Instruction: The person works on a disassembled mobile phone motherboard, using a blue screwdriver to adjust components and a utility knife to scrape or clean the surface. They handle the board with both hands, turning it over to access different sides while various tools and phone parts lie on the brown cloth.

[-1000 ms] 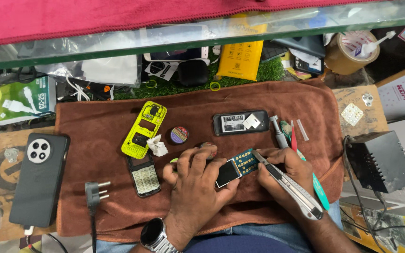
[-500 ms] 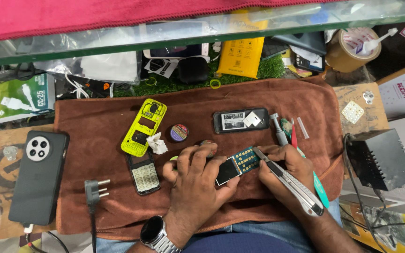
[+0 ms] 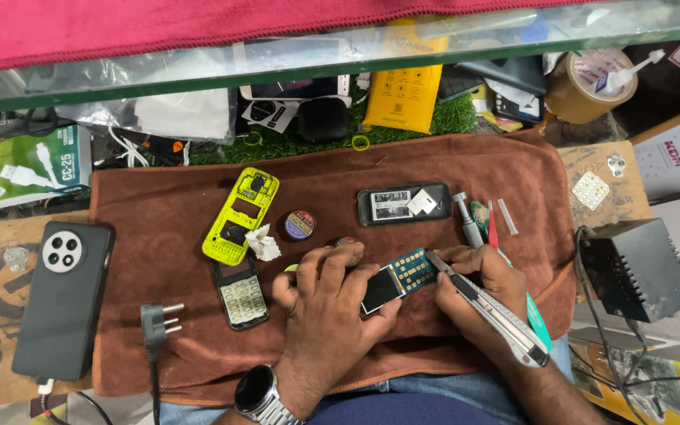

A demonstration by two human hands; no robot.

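Note:
My left hand (image 3: 330, 308) presses down on a small phone circuit board with its screen (image 3: 397, 280), holding it on the brown towel (image 3: 175, 330). My right hand (image 3: 478, 293) grips a grey utility knife (image 3: 488, 310), its blade tip resting on the board's upper right end. A yellow-green phone frame (image 3: 240, 214) lies to the left with a scrap of white tissue (image 3: 264, 244) at its lower end. Below it lies a black keypad panel (image 3: 242, 295). A small round tin (image 3: 299, 225) sits beside the frame.
A black phone back part (image 3: 403, 205), screwdrivers and tweezers (image 3: 482, 222) lie on the towel's right. A dark smartphone (image 3: 60, 297) and a black plug (image 3: 155, 319) are on the left. A black power box (image 3: 635, 269) stands right. Tape roll (image 3: 588, 86), boxes and clutter fill the back.
Both hands and the board stay nearly in place; the knife tip has shifted slightly on the board's end.

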